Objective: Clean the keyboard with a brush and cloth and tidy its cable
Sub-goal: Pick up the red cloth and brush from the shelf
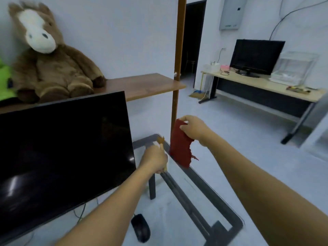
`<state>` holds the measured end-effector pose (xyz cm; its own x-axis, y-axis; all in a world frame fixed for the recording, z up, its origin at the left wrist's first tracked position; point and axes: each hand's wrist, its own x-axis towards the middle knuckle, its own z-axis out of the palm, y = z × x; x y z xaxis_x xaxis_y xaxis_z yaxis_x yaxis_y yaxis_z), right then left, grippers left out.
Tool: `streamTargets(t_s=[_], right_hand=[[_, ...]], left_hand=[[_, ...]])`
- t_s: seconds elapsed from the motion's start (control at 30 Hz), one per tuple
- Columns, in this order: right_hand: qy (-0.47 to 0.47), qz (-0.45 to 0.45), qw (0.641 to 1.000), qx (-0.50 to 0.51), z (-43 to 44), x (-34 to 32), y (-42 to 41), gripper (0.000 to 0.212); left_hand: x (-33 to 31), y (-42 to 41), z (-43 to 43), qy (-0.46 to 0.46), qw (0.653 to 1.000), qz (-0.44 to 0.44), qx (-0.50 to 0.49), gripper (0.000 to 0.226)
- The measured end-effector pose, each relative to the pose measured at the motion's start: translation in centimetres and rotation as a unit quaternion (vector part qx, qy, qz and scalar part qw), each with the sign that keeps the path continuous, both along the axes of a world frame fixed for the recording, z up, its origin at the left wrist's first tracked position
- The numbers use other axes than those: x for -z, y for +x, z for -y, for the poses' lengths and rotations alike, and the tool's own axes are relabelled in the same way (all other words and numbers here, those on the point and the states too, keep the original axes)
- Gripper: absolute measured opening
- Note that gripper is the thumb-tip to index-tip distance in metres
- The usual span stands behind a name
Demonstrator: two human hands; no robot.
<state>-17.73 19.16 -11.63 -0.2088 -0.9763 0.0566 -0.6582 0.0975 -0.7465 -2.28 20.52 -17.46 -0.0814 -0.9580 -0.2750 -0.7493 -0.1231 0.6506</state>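
**Inspector:** Left hand?
**Reporter:** Your left hand is curled round the brush, tip pointing away from you, over the glass counter, just beside the monitor.
**Inspector:** Right hand?
**Reporter:** Your right hand pinches the red cloth by its top edge. The cloth hangs above the counter, near the brush. A mouse lies beside your left forearm.
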Motion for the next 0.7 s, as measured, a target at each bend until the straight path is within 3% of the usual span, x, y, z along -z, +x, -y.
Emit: streamTargets(t_s=[0.27,0.53,0.63,0.7], right_hand=[[0.141,0.033,0.989,-0.007,-5.7,16.8,4.2,0.033],[0.213,-0.135,0.965,0.069,-8.1,27.2,1.2,0.038],[0.137,-0.29,0.947,0.021,-8.1,28.4,1.4,0.046],[0.085,-0.3,0.949,-0.055,-8.1,29.0,2.1,0.048]], left_hand=[[12.4,5.5,-5.3,0.128,0.991,0.005,-0.05,0.013],[18.4,3.7,-5.7,0.212,0.976,0.019,-0.034,0.007],[19.5,2.8,-5.8,0.247,0.968,-0.016,-0.042,0.01],[19.9,2.3,-5.9,0.255,0.966,-0.02,-0.041,0.013]])
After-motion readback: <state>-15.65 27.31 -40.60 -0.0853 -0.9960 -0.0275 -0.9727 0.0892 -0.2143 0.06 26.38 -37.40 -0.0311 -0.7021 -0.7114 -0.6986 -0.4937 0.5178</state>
